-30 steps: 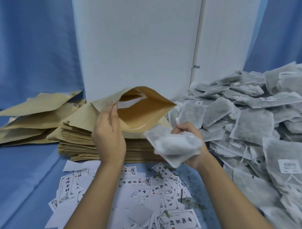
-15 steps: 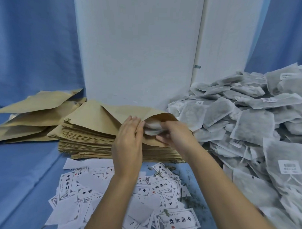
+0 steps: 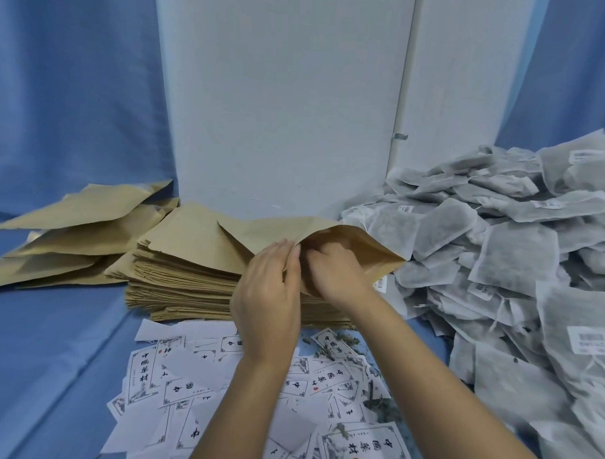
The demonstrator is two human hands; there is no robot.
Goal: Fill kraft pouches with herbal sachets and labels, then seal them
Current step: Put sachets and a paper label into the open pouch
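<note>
An open kraft pouch (image 3: 270, 230) lies on top of the stack of flat kraft pouches (image 3: 189, 280), its mouth turned toward me. My left hand (image 3: 269, 297) pinches the upper lip of the mouth and holds it up. My right hand (image 3: 337, 271) is pushed into the mouth, fingertips hidden inside. The sachets it carried are out of sight in the pouch. A big heap of grey-white herbal sachets (image 3: 506, 257) fills the right side. Printed paper labels (image 3: 199, 383) lie scattered in front of the stack, under my forearms.
Several loose kraft pouches (image 3: 74, 235) lie at the left on the blue cloth (image 3: 49, 358). A white panel (image 3: 281, 101) stands upright behind the stack. Bits of dried herb (image 3: 374, 400) are strewn among the labels.
The pouch came down from mid-air onto the stack. My right hand, which held a bunch of sachets beside it, has pushed them into the mouth. My left hand shifted right along the lip.
</note>
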